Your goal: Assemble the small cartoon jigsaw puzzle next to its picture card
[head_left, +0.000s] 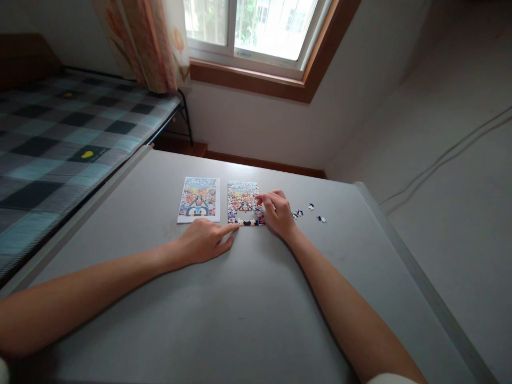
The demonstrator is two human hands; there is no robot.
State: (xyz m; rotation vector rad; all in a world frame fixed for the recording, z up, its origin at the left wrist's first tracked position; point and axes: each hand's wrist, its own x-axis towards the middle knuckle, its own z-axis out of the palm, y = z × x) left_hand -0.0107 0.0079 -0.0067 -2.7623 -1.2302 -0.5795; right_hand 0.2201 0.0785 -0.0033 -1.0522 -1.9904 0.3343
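Observation:
A jigsaw puzzle (243, 198) lies on the table, mostly assembled, with a pale gap in its lower middle. My left hand (206, 242) rests at its lower left, index finger stretched out to the bottom edge and thumb apart, holding nothing. Over the puzzle's right edge is my right hand (279, 213), its fingers bent and drawn together. Whatever may be between those fingertips is hidden. Beside my right hand lie several loose puzzle pieces (298, 214), and farther right are single pieces (321, 218). A printed picture card (218, 208) showing "BLUEY" lies left of the puzzle.
The grey table (240, 314) has raised edges on its left and right sides. Beyond it on the left stands a bed with a checked mattress (60, 125). A curtain (154, 48) hangs by the window (272, 26), and cables (444, 157) run along the right wall.

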